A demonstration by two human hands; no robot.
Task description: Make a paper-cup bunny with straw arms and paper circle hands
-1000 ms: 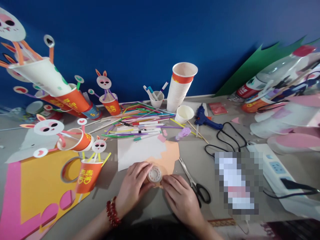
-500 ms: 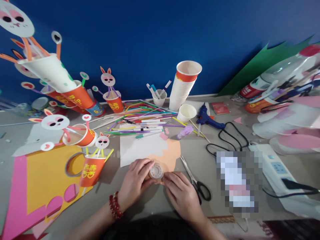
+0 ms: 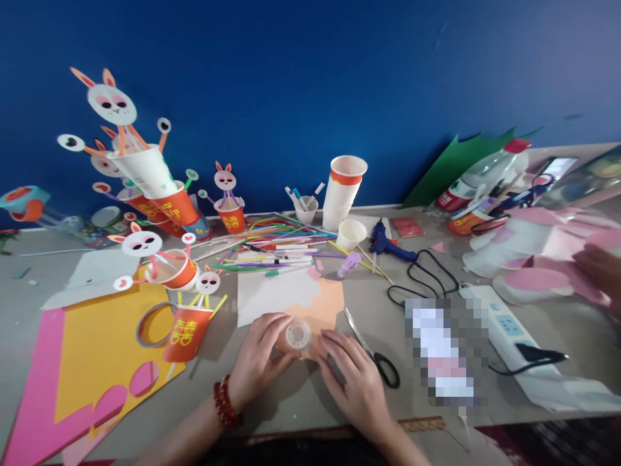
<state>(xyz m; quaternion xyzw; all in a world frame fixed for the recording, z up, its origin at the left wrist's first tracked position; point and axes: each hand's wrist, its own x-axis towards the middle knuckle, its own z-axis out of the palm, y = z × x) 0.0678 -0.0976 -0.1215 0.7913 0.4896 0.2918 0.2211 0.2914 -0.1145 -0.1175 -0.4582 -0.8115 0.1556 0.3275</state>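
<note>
Both hands met at a roll of clear tape [image 3: 297, 334], which sat on the near edge of a peach paper sheet [image 3: 330, 299]. The left hand [image 3: 257, 359], a red bead bracelet [image 3: 224, 404] at its wrist, curled its fingers round the roll's left side, holding it. The right hand [image 3: 356, 382] lay loosely open, fingers stretched, tips just right of the roll, gripping nothing. Scissors [image 3: 373, 353] lay right of the roll; an orange paper cup [image 3: 187, 331] stood well to its left.

At the table [image 3: 378, 304] edge, the left grip [image 3: 259, 356] cups a clear tape roll [image 3: 297, 334] on peach paper [image 3: 330, 299]. The right grip [image 3: 356, 382] lies flat just beside it, with scissors [image 3: 374, 355] near.
</note>
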